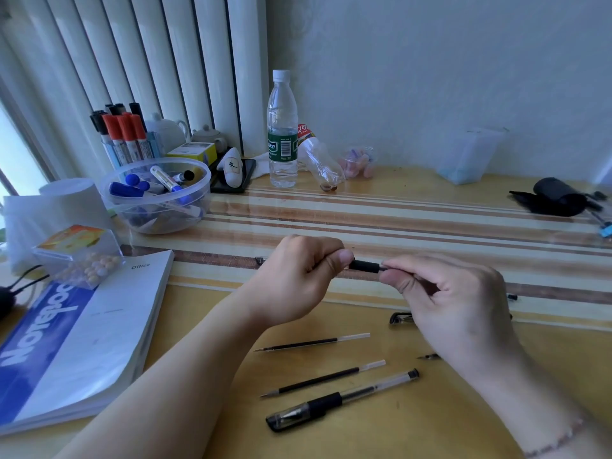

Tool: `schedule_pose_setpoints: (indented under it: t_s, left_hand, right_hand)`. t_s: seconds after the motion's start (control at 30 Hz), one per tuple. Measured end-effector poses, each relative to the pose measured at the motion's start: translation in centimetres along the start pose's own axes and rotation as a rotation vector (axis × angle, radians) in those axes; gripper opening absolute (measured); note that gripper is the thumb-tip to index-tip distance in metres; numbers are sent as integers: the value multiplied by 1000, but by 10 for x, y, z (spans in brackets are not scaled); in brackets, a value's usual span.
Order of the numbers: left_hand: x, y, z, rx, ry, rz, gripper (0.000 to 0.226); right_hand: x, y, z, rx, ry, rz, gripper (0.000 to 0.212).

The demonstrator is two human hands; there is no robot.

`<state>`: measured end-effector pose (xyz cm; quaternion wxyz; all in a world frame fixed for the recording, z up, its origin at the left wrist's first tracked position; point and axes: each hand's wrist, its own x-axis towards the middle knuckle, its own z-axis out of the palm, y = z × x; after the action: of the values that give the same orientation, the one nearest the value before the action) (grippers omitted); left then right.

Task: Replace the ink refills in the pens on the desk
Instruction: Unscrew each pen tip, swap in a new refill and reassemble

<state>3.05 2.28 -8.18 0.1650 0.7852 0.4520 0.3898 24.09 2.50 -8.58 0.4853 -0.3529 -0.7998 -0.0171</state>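
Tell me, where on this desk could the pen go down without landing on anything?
Bare stretches: the striped mat between the water bottle and black pouch, and the wood between the notebook and loose refills. Crowded: the back left around the marker bowl.

Tabletop [205, 326]: yellow-tan wood tone, crossed by a band of cream, tan and dark brown stripes.
Pen section [364, 266] held between the two hands: black.
Capped pen [341, 400]: clear barrel, black grip, black end plug, clear cap with black trim.
Two loose refills [311, 343] [323, 379]: black ink column, clear empty tail.
Notebook [76, 342]: white cover with a blue panel carrying white lettering.
Markers in the holder [124, 137]: red caps and black caps, white barrels.
Markers in the clear bowl [155, 197]: blue caps.
Water bottle [282, 127]: clear, white cap, green label.
Pouch [556, 197]: black.
Wall [430, 61]: pale grey-green.
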Motion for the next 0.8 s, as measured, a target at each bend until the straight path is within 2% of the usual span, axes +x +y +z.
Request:
schedule_pose_setpoints:
  t_s: [0.17,0.3,0.37,0.47,0.57,0.8]
  left_hand:
    - [-1,-3,-2,-64,-31,-52,47]
    - [0,-3,-1,2,39,-9,47]
    - [1,-3,-2,2,52,-9,48]
    - [1,-3,-2,-41,18,-37,54]
    - [2,-4,-2,-79,-4,-76,56]
    - [4,-3,-2,-150,-39,-120,53]
  right_hand:
    - [-1,1,5,-51,28,-79,12]
    - [2,3,5,4,-183,106,35]
    - [1,7,4,-21,-256,119,41]
    - [2,7,2,-67,-197,83,31]
    - [3,6,1,-19,-142,140,14]
    - [2,7,3,-3,-178,114,21]
